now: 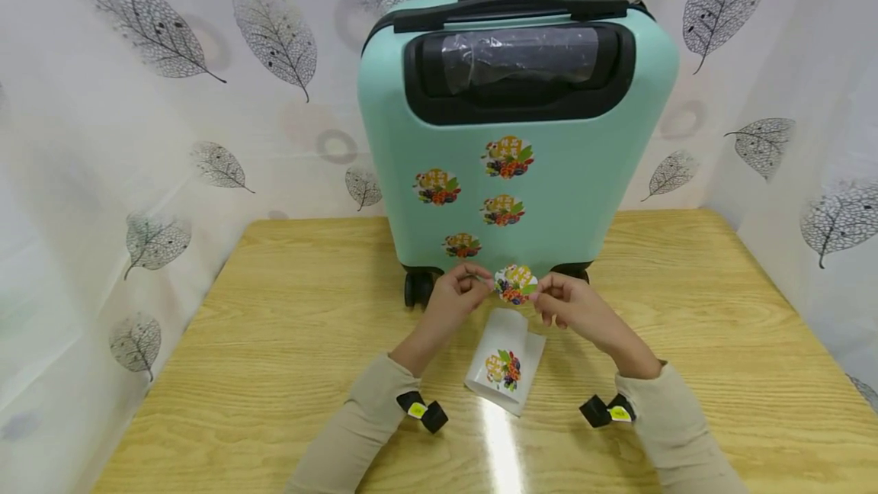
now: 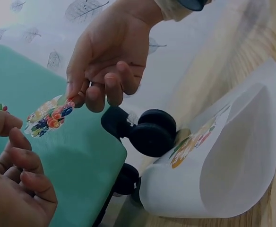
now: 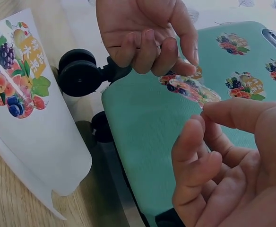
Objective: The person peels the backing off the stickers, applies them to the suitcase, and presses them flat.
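Observation:
A round fruit-print sticker (image 1: 515, 284) is held in the air between both hands, in front of the suitcase's lower edge. My right hand (image 1: 572, 305) pinches its right edge between thumb and forefinger; that grip also shows in the right wrist view, where the sticker (image 3: 194, 91) is seen nearly edge-on. At the opposite edge, the thumb and forefinger of my left hand (image 1: 461, 294) come together right at the rim. Below the hands lies a curled white backing sheet (image 1: 497, 334) bearing another fruit sticker (image 1: 504, 370).
A mint-green suitcase (image 1: 569, 181) stands upright at the back of the wooden table (image 1: 309, 326), with several fruit stickers on its face. Black wheels (image 1: 417, 288) show under it. Leaf-patterned cloth (image 1: 274, 128) hangs behind and at both sides.

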Demonstrator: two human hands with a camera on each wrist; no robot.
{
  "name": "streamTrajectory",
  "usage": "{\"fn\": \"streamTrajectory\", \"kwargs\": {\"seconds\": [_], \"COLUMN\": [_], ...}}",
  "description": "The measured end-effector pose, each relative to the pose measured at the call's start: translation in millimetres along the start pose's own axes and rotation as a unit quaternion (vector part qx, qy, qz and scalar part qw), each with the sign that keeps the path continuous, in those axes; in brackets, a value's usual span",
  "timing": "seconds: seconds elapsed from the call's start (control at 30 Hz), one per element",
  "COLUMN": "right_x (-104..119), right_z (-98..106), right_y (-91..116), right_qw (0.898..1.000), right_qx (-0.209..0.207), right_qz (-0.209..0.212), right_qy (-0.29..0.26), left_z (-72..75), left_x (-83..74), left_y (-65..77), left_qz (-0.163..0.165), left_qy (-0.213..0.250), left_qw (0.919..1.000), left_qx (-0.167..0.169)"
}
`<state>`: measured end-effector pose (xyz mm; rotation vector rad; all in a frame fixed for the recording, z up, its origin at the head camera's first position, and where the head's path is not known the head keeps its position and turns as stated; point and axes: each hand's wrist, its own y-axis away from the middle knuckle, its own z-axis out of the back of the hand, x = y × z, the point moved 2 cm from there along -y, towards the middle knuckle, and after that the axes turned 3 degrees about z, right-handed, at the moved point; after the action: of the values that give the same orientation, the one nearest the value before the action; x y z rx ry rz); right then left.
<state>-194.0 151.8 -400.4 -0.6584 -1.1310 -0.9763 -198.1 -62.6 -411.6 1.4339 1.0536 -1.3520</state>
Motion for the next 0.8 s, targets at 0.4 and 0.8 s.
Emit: {"fn": "streamTrajectory", "kwargs": {"seconds": [0.4,0.8], "right_x": [0.7,5.1], "right_z": [-1.3,5.1], "right_y": [0.0,1.9], "right_qw": [0.999,1.0], "right_qx": [0.032,0.012], "right_qz": [-0.012,0.004], "right_qy": [0.016,-0.002], "left_z": [0.5,-3.8], "left_x": [1.7,0.2], "left_y": [-0.1,-0.7], "left_qz": [0.007,0.012], "left_qy": [-0.038,-0.031], "left_qw": [0.9993,0.9994], "left_qx": [-0.003,0.003]}}
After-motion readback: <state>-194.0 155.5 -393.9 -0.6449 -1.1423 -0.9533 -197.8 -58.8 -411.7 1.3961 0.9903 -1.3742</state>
